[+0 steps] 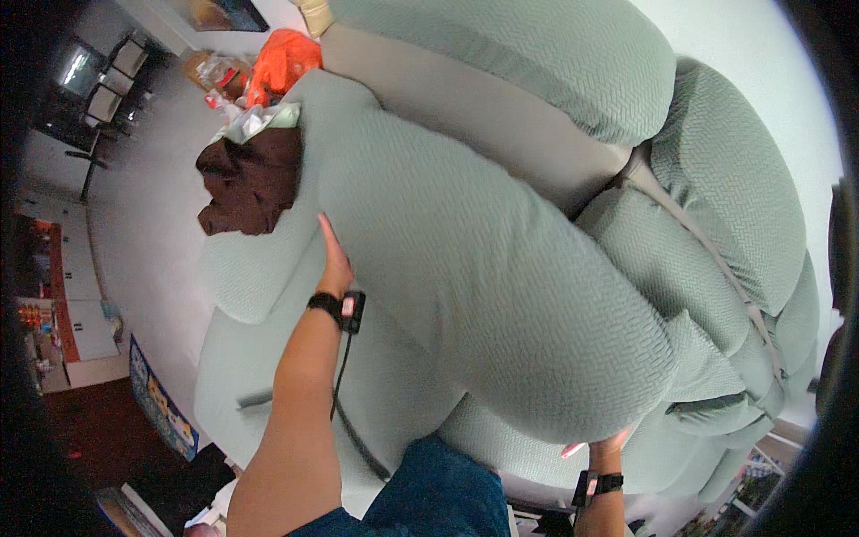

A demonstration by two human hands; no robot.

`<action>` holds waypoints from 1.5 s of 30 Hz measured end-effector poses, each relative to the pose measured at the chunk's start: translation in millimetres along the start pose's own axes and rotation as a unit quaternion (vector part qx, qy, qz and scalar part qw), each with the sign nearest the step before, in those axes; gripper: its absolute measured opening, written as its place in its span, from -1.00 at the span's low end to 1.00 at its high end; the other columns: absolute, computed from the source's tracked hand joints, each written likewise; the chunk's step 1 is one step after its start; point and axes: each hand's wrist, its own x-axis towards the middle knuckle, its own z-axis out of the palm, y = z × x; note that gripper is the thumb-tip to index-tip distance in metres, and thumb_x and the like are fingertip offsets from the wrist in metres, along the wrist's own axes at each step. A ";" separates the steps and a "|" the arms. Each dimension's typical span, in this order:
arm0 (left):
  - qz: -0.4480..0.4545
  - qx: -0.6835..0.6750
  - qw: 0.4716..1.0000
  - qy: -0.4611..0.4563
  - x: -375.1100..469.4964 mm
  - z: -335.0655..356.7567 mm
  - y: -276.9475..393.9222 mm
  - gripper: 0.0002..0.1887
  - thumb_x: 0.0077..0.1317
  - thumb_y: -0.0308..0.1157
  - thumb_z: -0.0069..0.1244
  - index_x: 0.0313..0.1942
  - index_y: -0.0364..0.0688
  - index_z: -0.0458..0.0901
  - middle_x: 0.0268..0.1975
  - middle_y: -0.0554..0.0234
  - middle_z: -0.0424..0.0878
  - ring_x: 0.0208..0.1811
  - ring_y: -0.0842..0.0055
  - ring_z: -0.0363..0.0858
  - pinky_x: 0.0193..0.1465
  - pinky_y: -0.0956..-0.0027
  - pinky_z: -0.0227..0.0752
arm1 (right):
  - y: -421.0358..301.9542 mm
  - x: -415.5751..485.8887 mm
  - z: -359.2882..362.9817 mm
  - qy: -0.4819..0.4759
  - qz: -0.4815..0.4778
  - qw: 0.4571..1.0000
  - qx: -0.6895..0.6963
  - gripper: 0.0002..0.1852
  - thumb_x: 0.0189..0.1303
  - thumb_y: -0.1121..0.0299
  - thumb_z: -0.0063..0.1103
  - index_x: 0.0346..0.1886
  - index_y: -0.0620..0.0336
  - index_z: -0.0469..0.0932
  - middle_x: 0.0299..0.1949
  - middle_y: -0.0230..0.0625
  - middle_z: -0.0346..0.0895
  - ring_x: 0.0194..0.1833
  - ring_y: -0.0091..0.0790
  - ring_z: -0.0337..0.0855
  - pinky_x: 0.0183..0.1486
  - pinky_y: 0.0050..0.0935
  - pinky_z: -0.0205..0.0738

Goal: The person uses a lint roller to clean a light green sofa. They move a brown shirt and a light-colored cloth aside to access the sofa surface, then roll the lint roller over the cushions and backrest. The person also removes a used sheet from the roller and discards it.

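A large sofa cushion in a pale green, herringbone-textured cover lies aslant before me, overlapping the sofa seat. My left hand is at the cushion's left side, seen edge-on with fingers straight; whether it grips the fabric cannot be told. At the cushion's near right end, my right hand holds the rounded lower edge, its fingers partly hidden by the cover. Each wrist wears a black strap with a small device, and a cable runs from the left device. A dark brown cloth lies beyond my left hand.
Behind the cushion stand the sofa's backrest and more green cushions. An orange plastic bag and other bags sit at the far end. Pale floor stretches left, with a patterned mat. Cabinets stand at far left.
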 end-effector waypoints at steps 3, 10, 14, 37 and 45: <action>0.103 0.006 0.992 -0.068 57.4 43.3 47.1 0.15 0.04 0.59 -0.48 0.43 -0.11 -0.22 0.47 0.08 -0.19 0.47 0.11 -0.20 0.41 -0.08 -0.30 | 7.8 56.3 28.6 0.033 -0.064 0.997 0.020 -0.31 0.32 -0.15 -0.34 0.36 0.13 0.14 0.35 -0.18 0.15 0.30 -0.07 0.20 0.27 -0.06 0.17; -0.008 0.049 0.985 -0.168 126.7 90.9 71.7 0.18 0.03 0.57 -0.40 0.41 -0.12 -0.39 0.48 0.05 -0.38 0.46 -0.03 -0.29 0.40 -0.19 -0.40 | 61.1 248.8 154.2 0.053 -0.026 0.997 -0.059 -0.43 0.38 0.04 -0.28 0.33 0.20 0.16 0.29 -0.20 0.26 0.23 -0.08 0.30 0.24 -0.11 0.23; -0.122 -0.013 0.978 -0.168 99.4 67.9 7.0 0.13 0.07 0.51 -0.29 0.41 0.04 -0.47 0.46 -0.05 -0.30 0.41 -0.18 -0.15 0.35 -0.28 -0.26 | 96.7 288.9 194.6 -0.020 -0.006 1.000 -0.016 -0.42 0.36 0.08 -0.21 0.35 0.19 0.13 0.30 -0.19 0.25 0.25 -0.10 0.28 0.25 -0.16 0.21; -0.218 -0.157 0.946 -0.179 37.2 168.6 -124.2 0.02 0.13 0.49 -0.37 0.41 -0.01 -0.19 0.45 0.07 -0.17 0.45 0.12 -0.13 0.37 -0.16 -0.11 | 93.9 317.1 191.4 -0.029 0.045 0.998 0.022 -0.27 0.24 -0.14 -0.12 0.35 0.14 0.14 0.32 -0.16 0.23 0.28 -0.08 0.25 0.22 -0.07 0.21; -0.210 -0.240 0.911 -0.263 37.4 208.0 -129.3 0.11 0.04 0.53 -0.29 0.42 0.02 -0.28 0.46 0.03 -0.26 0.45 0.01 -0.18 0.37 -0.20 -0.13 | 83.1 347.0 184.5 -0.016 0.154 0.988 0.014 -0.22 0.20 -0.27 -0.22 0.38 0.03 0.12 0.39 -0.27 0.10 0.37 -0.11 0.09 0.33 -0.06 0.06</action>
